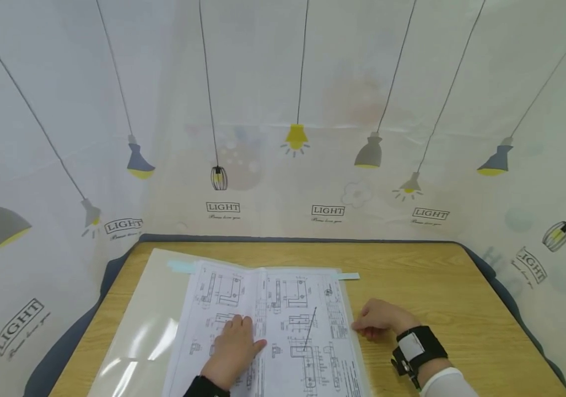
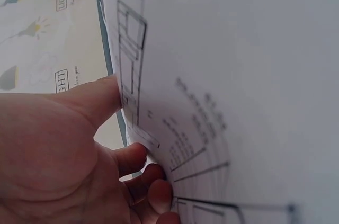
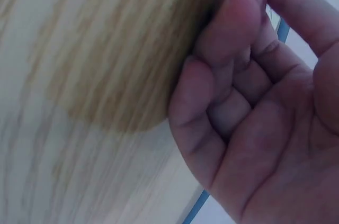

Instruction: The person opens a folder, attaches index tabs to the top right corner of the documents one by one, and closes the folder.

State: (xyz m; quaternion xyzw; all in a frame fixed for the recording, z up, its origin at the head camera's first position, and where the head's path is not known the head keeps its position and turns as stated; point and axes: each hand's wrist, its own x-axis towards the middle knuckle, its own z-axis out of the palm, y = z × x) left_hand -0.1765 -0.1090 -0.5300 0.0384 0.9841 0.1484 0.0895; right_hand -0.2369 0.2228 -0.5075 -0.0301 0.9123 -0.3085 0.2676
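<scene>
A clear-sleeved folder of technical drawings lies spread on the table, with a left page (image 1: 235, 295) and a right page (image 1: 329, 358). My left hand (image 1: 235, 350) rests flat near the fold, thumb pointing right. In the left wrist view, the fingertips (image 2: 161, 195) of that hand touch the printed sheet (image 2: 254, 75). My right hand (image 1: 384, 320) is at the right page's outer edge, pinching it between thumb and forefinger. Its other fingers (image 3: 193, 94) curl in toward the palm, close over the wood, in the right wrist view.
A pale glossy cover (image 1: 149, 320) extends left of the pages. Light blue tabs stick out at the folder's left and right (image 1: 348, 276). The wooden table (image 1: 441, 286) meets a wall covering (image 1: 273, 220) printed with hanging lamps. A black strap (image 1: 421, 347) circles the right wrist.
</scene>
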